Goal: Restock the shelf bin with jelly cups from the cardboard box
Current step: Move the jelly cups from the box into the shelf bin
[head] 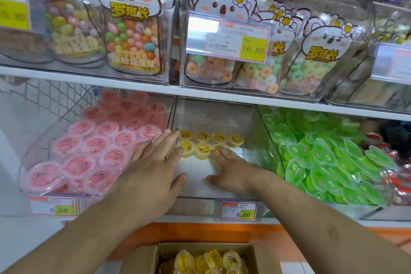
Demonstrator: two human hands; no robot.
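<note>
Seven yellow jelly cups [210,142] sit in two rows at the back of the clear shelf bin [255,131], four behind and three in front, each a small round tub of yellow jelly under a printed foil lid. Most of the bin's white floor in front of them is bare. Both hands reach into the bin with fingers straight and spread, holding nothing. The left hand [155,167] lies palm down at the bin's left side, its index fingertip touching the leftmost cup of the front row and its longer fingers reaching over the wall shared with the neighbouring bin. The right hand [231,169] lies palm down on the bin floor, its fingertips against the rightmost cup of the front row.

Below, at the bottom edge of the head view, the open cardboard box [142,258] holds a loose heap of the same yellow cups, some tipped on their sides.

Left of the yellow bin, pink jelly cups [93,151] are packed in neat rows; to the right, green heart-shaped jellies [320,151] lie piled. A price tag [239,211] reading 6.60 hangs on the bin's front. On the shelf above stand candy bags [133,29] printed with cartoon animals.
</note>
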